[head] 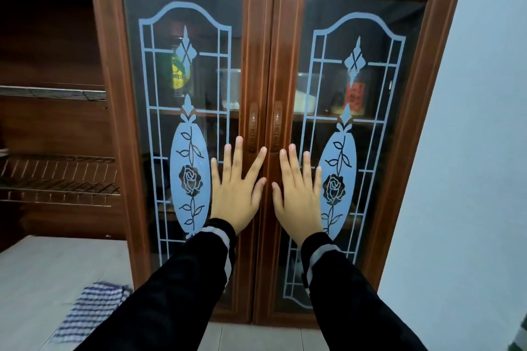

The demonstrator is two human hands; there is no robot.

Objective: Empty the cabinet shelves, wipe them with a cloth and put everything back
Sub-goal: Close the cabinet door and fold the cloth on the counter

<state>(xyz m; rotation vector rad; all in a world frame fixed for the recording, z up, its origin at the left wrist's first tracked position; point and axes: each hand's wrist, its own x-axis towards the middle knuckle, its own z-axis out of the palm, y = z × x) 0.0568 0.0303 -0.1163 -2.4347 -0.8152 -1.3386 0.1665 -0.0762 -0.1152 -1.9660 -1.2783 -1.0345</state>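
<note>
both hands spread flat at the shut cabinet doors

the left hand (pixel 235 194) and the right hand (pixel 299 196) are reaching out side by side, fingers straight and spread, holding nothing, just below the left handle (pixel 253 128) and the right handle (pixel 277 127); whether the palms are touching the doors cannot be told. the cabinet (pixel 265 37) is standing closed. behind its patterned glass a yellow-green jar (pixel 178 71), a clear tub (pixel 231 88), a second clear tub (pixel 306 94) and a red packet (pixel 355 95) are sitting on an upper shelf. the checked cloth (pixel 91 308) is lying on the pale surface at lower left, well apart from both hands.
</note>
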